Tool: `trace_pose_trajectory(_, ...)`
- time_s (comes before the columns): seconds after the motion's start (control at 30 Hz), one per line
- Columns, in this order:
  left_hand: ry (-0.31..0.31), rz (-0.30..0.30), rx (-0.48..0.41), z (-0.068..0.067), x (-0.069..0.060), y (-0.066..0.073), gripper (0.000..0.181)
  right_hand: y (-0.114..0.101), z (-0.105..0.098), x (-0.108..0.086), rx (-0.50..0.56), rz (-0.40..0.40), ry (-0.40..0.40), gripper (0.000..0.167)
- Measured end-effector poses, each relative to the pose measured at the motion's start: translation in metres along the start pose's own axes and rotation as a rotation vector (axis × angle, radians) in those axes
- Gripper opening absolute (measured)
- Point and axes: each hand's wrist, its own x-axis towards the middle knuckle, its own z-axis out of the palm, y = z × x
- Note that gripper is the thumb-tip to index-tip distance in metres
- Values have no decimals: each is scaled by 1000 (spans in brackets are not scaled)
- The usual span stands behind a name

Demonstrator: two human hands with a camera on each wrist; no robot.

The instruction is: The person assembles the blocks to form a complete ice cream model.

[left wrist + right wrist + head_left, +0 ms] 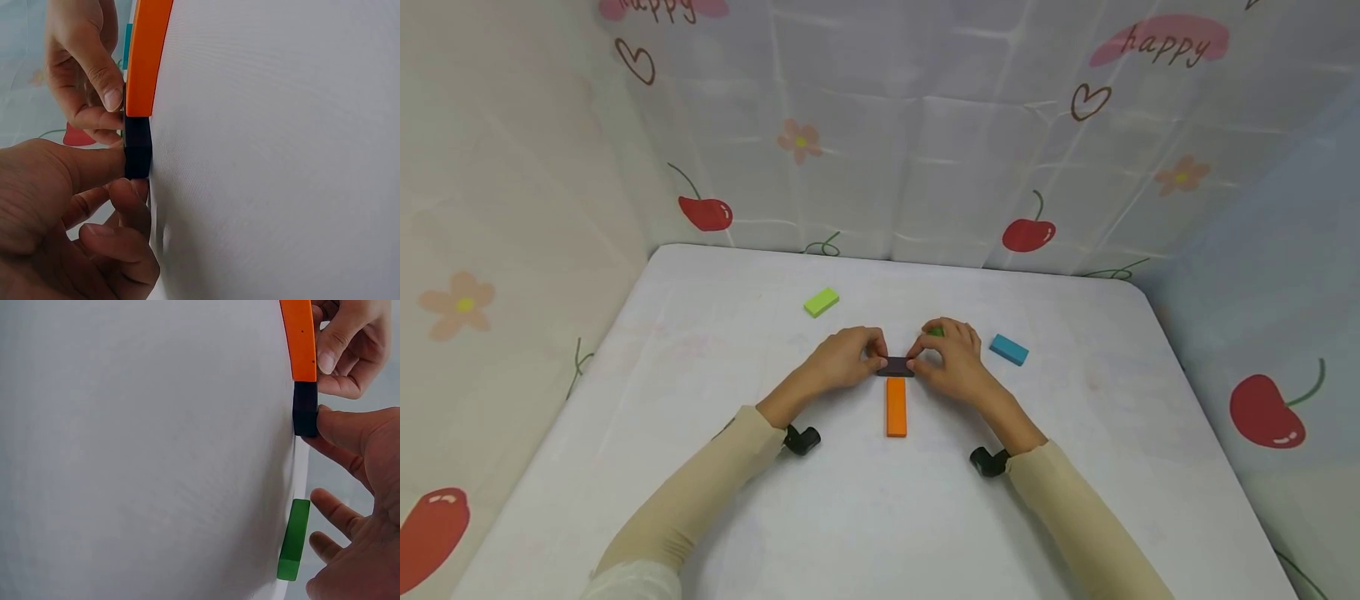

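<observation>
A black block (896, 367) lies crosswise on the white table between both hands. At its left end, my left hand (847, 357) pinches it between thumb and fingers. My right hand (953, 358) grips the right end the same way, its other fingers spread out. An orange block (896, 407) lies lengthwise just on the near side, one end at the black block's middle; whether they touch I cannot tell. Under the right hand's outer fingers is a green block (294, 540), mostly hidden in the head view.
A lime-green block (822, 302) lies farther back on the left. To the right of the right hand is a blue block (1009, 349). Printed curtains (895, 167) hang behind and beside the white table (737, 308). A black wrist device (802, 440) sits below each hand.
</observation>
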Motion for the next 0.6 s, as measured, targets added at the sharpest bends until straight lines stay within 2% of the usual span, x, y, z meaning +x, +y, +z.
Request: trace_pose_trajectory(0.6,19,5,2,3,-4,-1,5,-1,1,-4,15,4,-2,5)
